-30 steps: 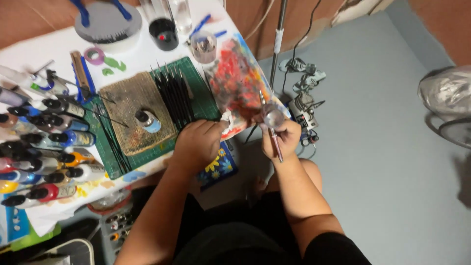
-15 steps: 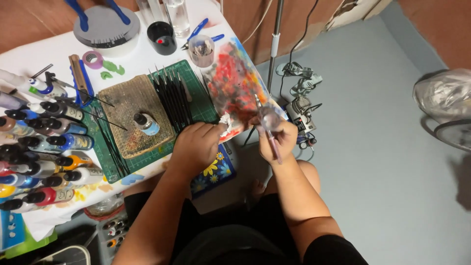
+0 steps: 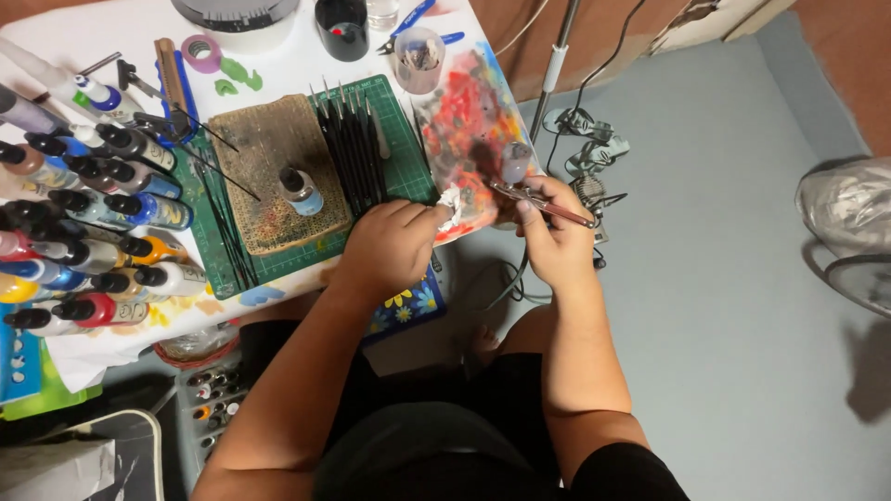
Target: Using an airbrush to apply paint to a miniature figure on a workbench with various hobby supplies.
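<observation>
**Airbrush and wad over the paint sheet**

My right hand (image 3: 557,243) is closed around an airbrush (image 3: 536,197). My left hand (image 3: 392,246) is curled, pinching a white paper wad (image 3: 451,203) at the paint-smeared sheet (image 3: 469,139). At ten o'clock, a small bottle (image 3: 301,189) stands beside black brushes (image 3: 353,148) on the green cutting mat (image 3: 401,139); paint bottles (image 3: 83,223) crowd the tabletop (image 3: 288,65) at nine.
</observation>
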